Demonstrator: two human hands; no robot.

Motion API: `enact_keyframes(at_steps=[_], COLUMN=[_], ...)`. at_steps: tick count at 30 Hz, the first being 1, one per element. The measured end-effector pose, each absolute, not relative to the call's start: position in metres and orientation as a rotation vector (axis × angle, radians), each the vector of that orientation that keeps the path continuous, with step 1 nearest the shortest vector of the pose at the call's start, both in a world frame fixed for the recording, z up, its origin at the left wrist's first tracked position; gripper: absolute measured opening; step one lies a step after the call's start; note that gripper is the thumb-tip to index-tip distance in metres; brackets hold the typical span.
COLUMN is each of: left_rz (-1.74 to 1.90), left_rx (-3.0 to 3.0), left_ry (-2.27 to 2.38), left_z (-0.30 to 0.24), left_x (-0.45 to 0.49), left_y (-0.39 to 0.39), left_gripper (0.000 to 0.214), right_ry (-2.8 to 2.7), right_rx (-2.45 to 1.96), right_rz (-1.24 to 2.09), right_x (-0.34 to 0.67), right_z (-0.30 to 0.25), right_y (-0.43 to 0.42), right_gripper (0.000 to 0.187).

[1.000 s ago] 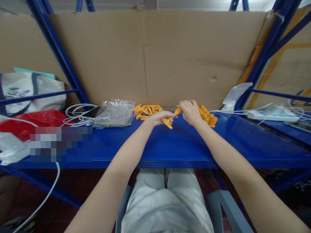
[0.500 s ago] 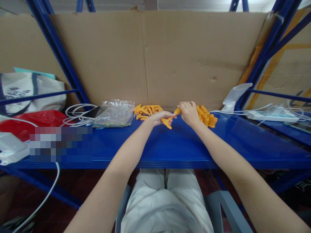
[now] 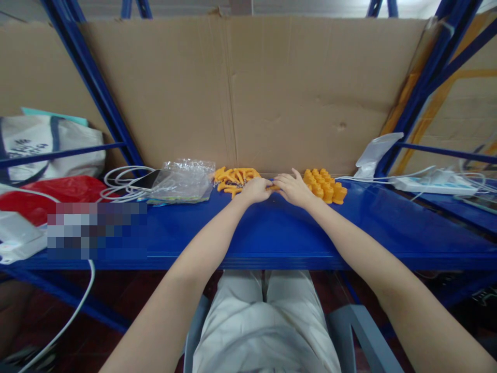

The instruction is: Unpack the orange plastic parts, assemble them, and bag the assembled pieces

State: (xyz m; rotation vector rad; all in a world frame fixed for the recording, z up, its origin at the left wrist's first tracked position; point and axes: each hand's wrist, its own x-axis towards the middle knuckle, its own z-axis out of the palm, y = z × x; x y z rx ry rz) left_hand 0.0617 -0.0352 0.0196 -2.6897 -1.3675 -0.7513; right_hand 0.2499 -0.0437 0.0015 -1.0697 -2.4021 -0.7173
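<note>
Midway along the blue worktop, in the head view, I have one slim orange piece bridging my left and right sides, most of it hidden. My left grip is closed around it, fingers curled in. My right grip is looser, its fingers stretched toward the piece's right end and one finger lifted; I cannot tell how firmly it has hold. Just beside my left grip lies a jumbled heap of orange pieces. Just beside my right grip stands a close-packed group of orange knobbed pieces. Farther left rests a transparent plastic bag, with a red bundle beyond it. A cardboard panel backs the worktop.
</note>
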Motion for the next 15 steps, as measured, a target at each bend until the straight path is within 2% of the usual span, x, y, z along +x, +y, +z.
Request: enact_keyframes(at_steps=[7, 15], left_rz=[-0.733, -0.795], left_rx=[-2.661, -2.697], left_ry=[-1.409, -1.415], left_z=[0.022, 0.022], left_x=[0.068, 0.065], left_y=[-0.037, -0.035], left_gripper=[0.027, 0.025], right_ry=[-2.356, -2.249], right_rx=[-1.108, -1.261], right_rz=[-0.753, -0.773], right_x=[0.246, 0.258], right_z=[0.007, 0.012], right_y=[-0.047, -0.045], right_gripper=[0.025, 0.028])
